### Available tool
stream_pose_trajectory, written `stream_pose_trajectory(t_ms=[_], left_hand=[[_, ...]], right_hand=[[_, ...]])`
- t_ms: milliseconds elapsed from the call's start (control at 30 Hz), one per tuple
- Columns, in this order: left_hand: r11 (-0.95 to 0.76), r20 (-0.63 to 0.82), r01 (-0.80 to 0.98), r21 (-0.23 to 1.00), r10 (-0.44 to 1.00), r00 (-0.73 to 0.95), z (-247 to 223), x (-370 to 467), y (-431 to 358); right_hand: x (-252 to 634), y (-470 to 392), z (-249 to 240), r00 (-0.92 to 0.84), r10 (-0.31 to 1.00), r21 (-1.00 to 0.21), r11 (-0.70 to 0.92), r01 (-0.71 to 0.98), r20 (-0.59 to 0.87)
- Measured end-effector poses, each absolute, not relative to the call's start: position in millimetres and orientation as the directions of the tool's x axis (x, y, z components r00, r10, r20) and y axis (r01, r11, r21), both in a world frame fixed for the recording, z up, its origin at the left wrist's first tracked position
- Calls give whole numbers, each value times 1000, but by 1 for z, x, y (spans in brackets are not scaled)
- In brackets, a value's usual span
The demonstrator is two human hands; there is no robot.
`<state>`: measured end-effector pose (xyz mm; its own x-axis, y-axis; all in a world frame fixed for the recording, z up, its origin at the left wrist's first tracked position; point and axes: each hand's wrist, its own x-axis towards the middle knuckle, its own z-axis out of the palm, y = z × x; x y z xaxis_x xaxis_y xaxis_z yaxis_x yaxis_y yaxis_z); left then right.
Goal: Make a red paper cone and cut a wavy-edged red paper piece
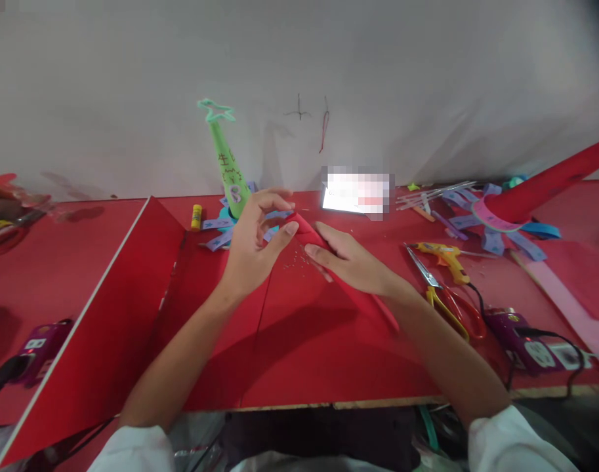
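A long rolled piece of red paper slants above the red table, its upper end near the middle of the view and its lower end towards the right forearm. My left hand pinches the upper end between thumb and fingers. Wrapped round the roll a little lower is my right hand, its thumb lying along the paper. Behind my left hand stands a green paper cone with writing and a star-shaped wire top. Pale crumbs lie on the table below the roll.
A red upright board with a white edge stands at left, near a glue stick. At right lie scissors, a yellow glue gun, a purple power strip and a red cone. A lit screen leans at the wall.
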<state>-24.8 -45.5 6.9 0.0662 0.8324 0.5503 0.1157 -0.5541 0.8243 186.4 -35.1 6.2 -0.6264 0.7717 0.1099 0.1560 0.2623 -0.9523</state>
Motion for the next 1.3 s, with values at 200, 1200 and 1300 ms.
stream_pose_trajectory(t_ms=[200,1200,1300], left_hand=[[-548,526,226,805,836,156,15,-37,-45],[-692,663,453,562,704,254,25,-46,-45],[-679,640,445,584,722,262,26,-45,-46]], right_hand=[[185,-36,10,-612,780,-928,316,197,136],[185,-31,6,-701,693,-895,405,187,167],[183,-33,5,-659,719,-868,453,204,220]])
